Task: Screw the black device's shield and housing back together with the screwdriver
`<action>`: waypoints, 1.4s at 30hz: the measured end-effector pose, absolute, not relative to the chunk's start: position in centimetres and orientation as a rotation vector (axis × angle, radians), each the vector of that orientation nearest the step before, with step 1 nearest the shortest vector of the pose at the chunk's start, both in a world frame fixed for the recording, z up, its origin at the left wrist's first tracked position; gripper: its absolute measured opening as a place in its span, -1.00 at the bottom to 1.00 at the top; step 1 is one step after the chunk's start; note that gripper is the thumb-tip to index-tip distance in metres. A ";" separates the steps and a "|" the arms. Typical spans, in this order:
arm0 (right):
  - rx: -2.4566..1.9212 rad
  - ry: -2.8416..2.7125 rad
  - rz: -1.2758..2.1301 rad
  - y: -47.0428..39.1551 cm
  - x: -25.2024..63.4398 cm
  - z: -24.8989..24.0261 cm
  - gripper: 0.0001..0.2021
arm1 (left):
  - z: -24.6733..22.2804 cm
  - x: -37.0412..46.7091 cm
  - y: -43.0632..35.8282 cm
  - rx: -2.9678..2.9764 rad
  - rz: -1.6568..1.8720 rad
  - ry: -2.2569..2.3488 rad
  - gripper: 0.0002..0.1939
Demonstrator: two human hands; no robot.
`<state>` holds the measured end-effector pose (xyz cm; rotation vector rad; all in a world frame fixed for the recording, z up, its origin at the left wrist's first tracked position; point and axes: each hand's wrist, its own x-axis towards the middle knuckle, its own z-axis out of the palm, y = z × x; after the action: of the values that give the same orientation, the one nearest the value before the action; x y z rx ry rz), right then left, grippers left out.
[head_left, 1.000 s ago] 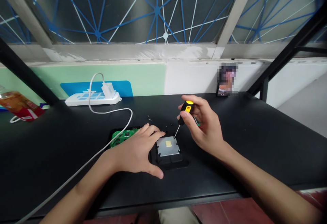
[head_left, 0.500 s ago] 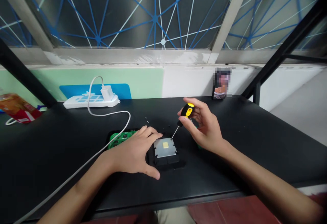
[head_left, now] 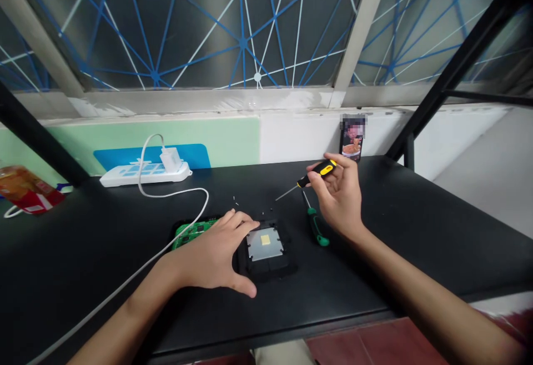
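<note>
Above black table (head_left: 395, 231), right hand (head_left: 342, 201) holds screwdriver (head_left: 320, 173), now lifted off plate (head_left: 270, 250); left hand (head_left: 212, 254) spread wide.

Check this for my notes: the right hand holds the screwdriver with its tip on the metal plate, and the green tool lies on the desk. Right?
No: in the head view, the screwdriver tip is off the metal plate, past its far edge. The right hand and green tool are as stated.

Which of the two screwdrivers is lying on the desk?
The green-handled screwdriver. The black-and-yellow screwdriver is held up off the desk in the right hand.
</note>
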<state>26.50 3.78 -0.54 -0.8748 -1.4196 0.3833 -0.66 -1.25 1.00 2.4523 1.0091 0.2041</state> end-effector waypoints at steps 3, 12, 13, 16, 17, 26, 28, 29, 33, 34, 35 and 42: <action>-0.896 -1.426 0.421 3.8 26.4 -0.9 -0.61 | 1.1 -0.5 -1.3 2.465 0.179 1.012 0.00; -0.935 -1.475 0.435 4.0 26.2 -1.6 -0.60 | 1.3 -0.5 -1.2 2.478 0.147 1.013 0.01; -0.938 -1.485 0.436 4.1 26.1 -1.6 -0.60 | 1.3 -0.5 -1.2 2.485 0.139 1.010 0.02; -0.939 -1.492 0.445 4.2 26.1 -1.7 -0.61 | 1.2 -0.5 -1.1 2.499 0.127 1.011 0.02; -0.939 -1.488 0.446 4.2 26.1 -1.8 -0.60 | 1.1 -0.5 -1.1 2.498 0.127 1.013 0.01; -0.937 -1.484 0.464 4.0 25.9 -1.6 -0.61 | 1.2 -0.4 -1.1 2.492 0.165 1.003 0.00; -0.939 -1.450 0.455 4.1 26.0 -1.4 -0.61 | 1.2 -0.2 -1.3 2.499 0.172 1.033 -0.01; -0.937 -1.425 0.456 4.2 26.1 -1.2 -0.61 | 1.1 0.0 -1.3 2.508 0.180 1.047 -0.01; -0.934 -1.298 0.547 5.2 26.6 -0.9 -0.64 | 0.9 0.5 -1.5 2.590 0.225 1.038 -0.03; -0.938 -1.271 0.586 5.4 26.8 -0.9 -0.62 | 0.8 0.6 -1.5 2.608 0.231 1.029 -0.05; -0.943 -1.252 0.628 5.5 26.9 -0.9 -0.60 | 0.8 0.6 -1.5 2.620 0.233 1.027 -0.06; -1.009 -1.067 0.834 2.8 28.5 -2.4 -0.51 | 0.4 0.8 -1.8 2.675 0.126 1.138 0.08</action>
<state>28.53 2.81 -2.43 -1.0088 -1.0672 0.8343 0.75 -1.83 0.42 2.6747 1.1375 0.1263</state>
